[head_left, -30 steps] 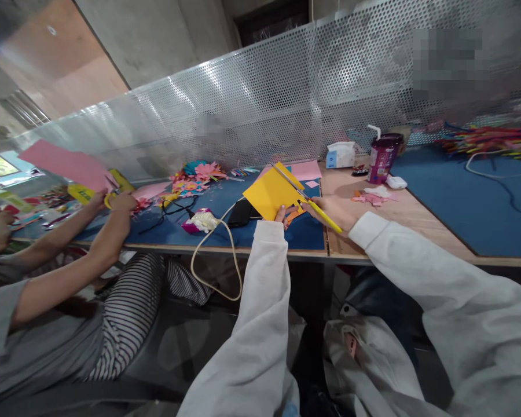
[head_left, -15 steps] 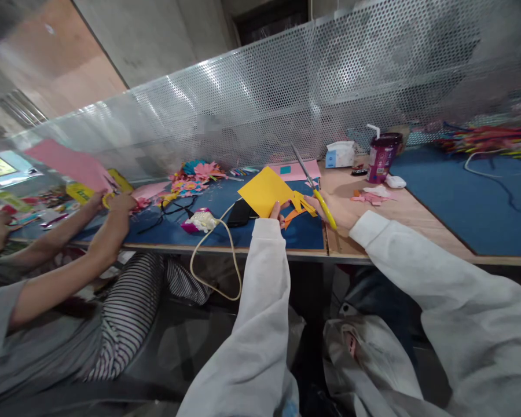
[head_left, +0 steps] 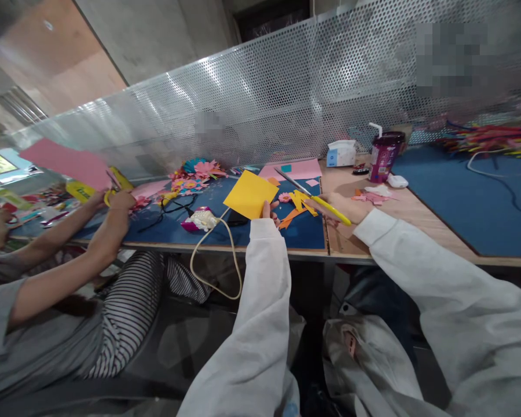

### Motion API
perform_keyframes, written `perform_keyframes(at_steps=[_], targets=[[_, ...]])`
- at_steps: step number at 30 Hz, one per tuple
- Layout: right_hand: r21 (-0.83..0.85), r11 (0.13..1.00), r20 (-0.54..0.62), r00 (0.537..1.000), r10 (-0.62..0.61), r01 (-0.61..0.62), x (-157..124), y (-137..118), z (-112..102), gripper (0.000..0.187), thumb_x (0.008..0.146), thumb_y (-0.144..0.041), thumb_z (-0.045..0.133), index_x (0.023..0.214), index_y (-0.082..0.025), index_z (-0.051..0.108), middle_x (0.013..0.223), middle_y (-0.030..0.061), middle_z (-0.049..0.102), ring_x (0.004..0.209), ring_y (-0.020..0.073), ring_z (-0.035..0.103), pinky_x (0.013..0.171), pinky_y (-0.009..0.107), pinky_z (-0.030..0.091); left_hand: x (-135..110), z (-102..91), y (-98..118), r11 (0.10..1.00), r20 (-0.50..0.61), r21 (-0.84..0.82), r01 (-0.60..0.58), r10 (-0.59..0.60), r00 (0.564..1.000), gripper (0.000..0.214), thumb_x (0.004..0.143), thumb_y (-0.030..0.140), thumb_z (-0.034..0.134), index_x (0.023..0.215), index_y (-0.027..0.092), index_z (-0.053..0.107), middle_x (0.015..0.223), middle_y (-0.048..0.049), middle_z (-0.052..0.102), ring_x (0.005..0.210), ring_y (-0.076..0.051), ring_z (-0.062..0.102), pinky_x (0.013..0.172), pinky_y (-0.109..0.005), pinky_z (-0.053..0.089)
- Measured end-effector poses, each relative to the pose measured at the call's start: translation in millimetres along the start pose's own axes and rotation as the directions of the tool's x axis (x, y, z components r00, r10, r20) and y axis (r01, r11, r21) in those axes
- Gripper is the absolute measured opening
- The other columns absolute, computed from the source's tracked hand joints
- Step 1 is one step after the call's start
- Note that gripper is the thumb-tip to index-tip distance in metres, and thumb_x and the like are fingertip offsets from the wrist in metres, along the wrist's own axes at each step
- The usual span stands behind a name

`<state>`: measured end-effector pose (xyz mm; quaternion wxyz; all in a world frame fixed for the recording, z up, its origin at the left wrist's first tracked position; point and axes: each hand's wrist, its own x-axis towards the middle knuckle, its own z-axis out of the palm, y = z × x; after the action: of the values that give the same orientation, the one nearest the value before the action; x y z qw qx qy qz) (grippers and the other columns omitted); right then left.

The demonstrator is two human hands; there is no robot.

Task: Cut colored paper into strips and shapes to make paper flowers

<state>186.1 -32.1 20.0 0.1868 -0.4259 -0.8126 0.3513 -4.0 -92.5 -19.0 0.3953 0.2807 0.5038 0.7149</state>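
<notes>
A square of yellow paper [head_left: 248, 194] is pinched at its lower right by my left hand [head_left: 269, 212], held above the blue mat [head_left: 304, 234]. My right hand [head_left: 345, 211] grips yellow-handled scissors [head_left: 327, 209], whose blades point up and left, apart from the paper. Yellow paper scraps [head_left: 301, 202] and an orange strip [head_left: 293, 218] lie on the mat between my hands. Beyond them are a small pink paper flower [head_left: 285, 197] and a pink paper sheet [head_left: 306, 168]. A dark phone [head_left: 238, 219] is partly hidden behind the yellow square.
To the left a co-worker's hands [head_left: 121, 200] hold scissors and pink paper [head_left: 65, 164]. Paper flowers [head_left: 195, 179] and a cream cable [head_left: 208, 231] lie nearer. On the right stand a purple cup [head_left: 386, 155] and a tissue pack [head_left: 341, 153]. A perforated metal screen [head_left: 260, 92] backs the table.
My left hand has shifted the yellow paper left and slightly down. The scissors in my right hand have tilted flatter and moved away from the paper, uncovering the pink flower.
</notes>
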Motion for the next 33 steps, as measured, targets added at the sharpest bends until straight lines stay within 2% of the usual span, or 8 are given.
perform_keyframes(at_steps=[6,11,14,17,20,25,29,33], targets=[[-0.266,0.955,0.001,0.991,-0.134,0.130,-10.4,-13.5,0.6,0.046,0.087,-0.059,0.050,0.078,-0.015,0.061,0.053,0.0001,0.053,0.041,0.0095,0.047,0.043,0.022,0.032,0.9,-7.8,0.2,0.997,0.104,-0.083,0.002,0.007,0.995,0.047,0.089,0.058,0.042,0.079,0.017,0.065,0.041,0.0064,0.034,0.031,-0.004,0.031,0.033,-0.018,0.023],[-0.392,0.906,0.031,0.987,-0.159,0.158,-15.7,-22.4,0.4,0.043,0.090,-0.054,0.047,0.081,-0.015,0.064,0.056,0.0026,0.056,0.046,0.0116,0.048,0.048,0.023,0.030,4.3,-10.4,-2.7,0.996,0.145,-0.085,-0.027,0.039,0.989,0.053,0.086,0.065,0.040,0.076,0.019,0.065,0.041,0.0049,0.035,0.031,-0.006,0.031,0.031,-0.022,0.025],[-0.470,0.869,-0.008,0.984,-0.177,0.152,-16.7,-24.9,0.8,0.045,0.088,-0.056,0.049,0.078,-0.016,0.065,0.062,0.0056,0.060,0.051,0.0136,0.051,0.048,0.024,0.030,5.2,-4.8,-3.9,0.993,0.129,-0.102,-0.055,0.068,0.989,0.049,0.085,0.063,0.044,0.083,0.018,0.064,0.049,0.0036,0.047,0.033,-0.004,0.032,0.031,-0.021,0.026],[-0.462,0.872,0.007,0.984,-0.178,0.161,-17.7,-25.5,0.1,0.053,0.088,-0.063,0.042,0.079,-0.016,0.065,0.060,0.0054,0.059,0.051,0.0140,0.051,0.049,0.024,0.030,3.4,3.0,-4.7,0.988,0.089,-0.125,-0.087,0.098,0.991,0.040,0.088,0.055,0.046,0.087,0.017,0.060,0.064,0.0020,0.059,0.035,-0.003,0.035,0.032,-0.020,0.027],[-0.404,0.898,0.046,0.984,-0.169,0.173,-19.3,-26.1,-1.5,0.055,0.090,-0.063,0.038,0.081,-0.015,0.064,0.054,0.0035,0.056,0.047,0.0131,0.049,0.049,0.024,0.030,-0.4,7.9,-5.5,0.988,0.072,-0.101,-0.119,0.127,0.989,0.037,0.090,0.051,0.045,0.082,0.017,0.056,0.064,0.0026,0.058,0.035,-0.002,0.035,0.032,-0.019,0.026],[-0.399,0.900,0.042,0.984,-0.172,0.175,-23.0,-30.8,-3.0,0.052,0.090,-0.061,0.040,0.077,-0.016,0.063,0.050,0.0024,0.054,0.045,0.0130,0.048,0.048,0.024,0.031,-4.2,8.6,-7.3,0.985,0.034,-0.065,-0.159,0.161,0.986,0.035,0.093,0.048,0.041,0.085,0.018,0.058,0.066,0.0025,0.059,0.037,-0.003,0.037,0.034,-0.018,0.027],[-0.406,0.903,0.033,0.990,-0.137,0.139,-24.7,-34.3,-2.9,0.048,0.090,-0.058,0.042,0.079,-0.016,0.063,0.050,0.0024,0.054,0.046,0.0132,0.048,0.048,0.024,0.031,-4.3,8.7,-8.3,0.979,0.033,-0.094,-0.181,0.185,0.982,0.036,0.090,0.051,0.046,0.086,0.018,0.059,0.067,0.0020,0.060,0.038,-0.002,0.036,0.034,-0.017,0.025],[-0.419,0.896,0.044,0.989,-0.143,0.149,-23.7,-33.7,-2.0,0.046,0.091,-0.055,0.042,0.079,-0.016,0.064,0.050,0.0025,0.055,0.045,0.0134,0.048,0.048,0.025,0.030,-3.6,9.4,-7.6,0.982,0.016,-0.102,-0.156,0.159,0.987,0.039,0.090,0.053,0.044,0.088,0.017,0.058,0.067,0.0013,0.060,0.038,-0.002,0.035,0.034,-0.017,0.024]])
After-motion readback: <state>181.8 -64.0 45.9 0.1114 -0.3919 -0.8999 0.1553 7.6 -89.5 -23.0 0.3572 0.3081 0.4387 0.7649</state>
